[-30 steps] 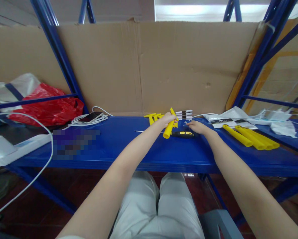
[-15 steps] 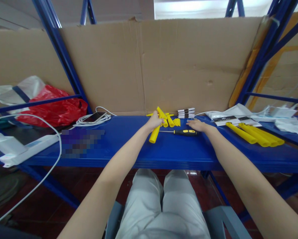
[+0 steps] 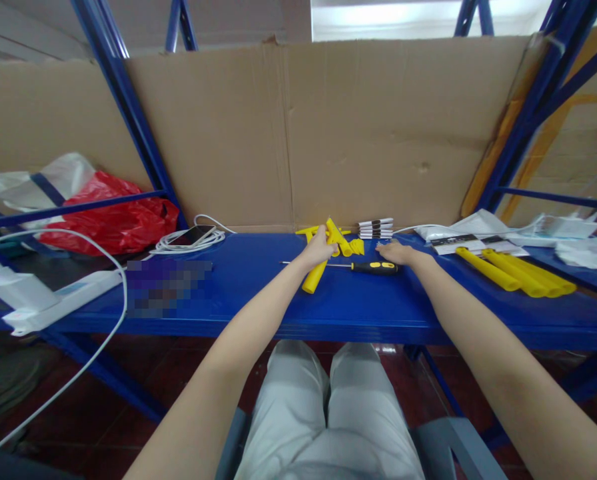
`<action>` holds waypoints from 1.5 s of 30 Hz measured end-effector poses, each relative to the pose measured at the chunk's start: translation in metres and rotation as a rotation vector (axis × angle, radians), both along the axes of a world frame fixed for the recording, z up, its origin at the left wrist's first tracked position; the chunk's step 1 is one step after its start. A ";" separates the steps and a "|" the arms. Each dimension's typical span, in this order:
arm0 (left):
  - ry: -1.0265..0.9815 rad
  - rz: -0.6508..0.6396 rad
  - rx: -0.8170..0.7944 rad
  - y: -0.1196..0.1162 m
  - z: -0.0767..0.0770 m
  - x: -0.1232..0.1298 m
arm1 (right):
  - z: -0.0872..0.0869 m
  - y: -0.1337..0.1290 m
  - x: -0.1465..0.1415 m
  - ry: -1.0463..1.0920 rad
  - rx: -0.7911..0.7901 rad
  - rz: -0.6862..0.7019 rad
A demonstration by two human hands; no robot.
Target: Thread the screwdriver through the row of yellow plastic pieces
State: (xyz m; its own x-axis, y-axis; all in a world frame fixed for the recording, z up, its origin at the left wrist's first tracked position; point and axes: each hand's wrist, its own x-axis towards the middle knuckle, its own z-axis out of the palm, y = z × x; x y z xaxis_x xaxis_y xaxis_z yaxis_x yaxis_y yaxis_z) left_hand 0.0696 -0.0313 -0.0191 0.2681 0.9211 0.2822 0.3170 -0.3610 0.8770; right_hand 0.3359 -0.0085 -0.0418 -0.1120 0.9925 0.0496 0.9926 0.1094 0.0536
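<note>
1. at the middle of the blue shelf point(image 3: 258, 293), my left hand point(image 3: 320, 249) is gripping a yellow tube point(image 3: 316, 275), fingers wrapped round its upper part
2. that tube is running from the hand down toward me and a little to my left; its long axis is lying on a diagonal, its free end pointing at the shelf's front edge, its far end hidden by the hand among the small yellow pieces point(image 3: 346, 245) at the back
3. my right hand point(image 3: 397, 253) is resting palm down, fingers spread and holding nothing, just behind the handle of the screwdriver point(image 3: 373, 267)
4. the screwdriver is lying flat, its long axis running left to right: black-and-yellow handle by my right hand, thin shaft pointing left and passing behind the tube, its tip showing beyond it
5. so i am judging the left hand as the one nearer the tube and the right as nearer the screwdriver handle
6. further to my right, the long yellow tubes point(image 3: 516, 281) are lying side by side, well apart from both hands
</note>
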 end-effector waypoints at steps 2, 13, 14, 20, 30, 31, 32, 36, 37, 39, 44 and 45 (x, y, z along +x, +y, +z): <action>0.014 -0.007 0.020 0.002 -0.002 0.000 | 0.004 -0.006 -0.006 -0.011 -0.068 -0.052; 0.025 0.026 0.013 0.001 -0.004 -0.001 | 0.006 0.002 0.020 0.086 0.150 -0.159; 0.026 0.021 0.005 0.001 -0.003 -0.002 | 0.005 0.007 0.027 0.091 0.149 -0.149; 0.025 0.014 0.001 0.002 -0.005 -0.004 | 0.007 0.024 0.041 0.107 0.059 -0.092; 0.080 0.027 0.013 0.002 -0.006 -0.002 | 0.012 0.024 0.020 0.027 0.004 -0.207; 0.083 0.027 0.011 0.001 -0.005 -0.002 | 0.011 0.024 0.020 0.018 0.011 -0.206; 0.083 0.025 0.011 0.001 -0.005 -0.001 | 0.010 0.025 0.020 0.008 0.018 -0.203; 0.068 0.010 0.017 0.000 -0.005 0.000 | 0.004 0.029 0.021 0.004 0.054 -0.187; 0.066 0.010 0.016 0.000 -0.005 0.000 | 0.003 0.030 0.021 0.010 0.065 -0.183; 0.065 0.013 0.018 0.001 -0.006 0.000 | 0.002 0.032 0.023 0.014 0.072 -0.179; 0.065 0.018 0.024 0.003 -0.008 0.000 | 0.003 0.036 0.023 -0.008 0.048 -0.183; 0.063 0.018 0.017 0.003 -0.009 0.000 | 0.003 0.036 0.023 -0.014 0.046 -0.185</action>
State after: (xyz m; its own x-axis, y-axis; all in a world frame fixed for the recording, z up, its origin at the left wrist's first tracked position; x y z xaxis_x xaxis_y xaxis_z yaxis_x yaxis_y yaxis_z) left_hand 0.0697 -0.0281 -0.0277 0.2696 0.9212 0.2807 0.3776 -0.3693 0.8492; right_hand 0.3591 0.0277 -0.0391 0.0709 0.9929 0.0952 0.9947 -0.0775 0.0681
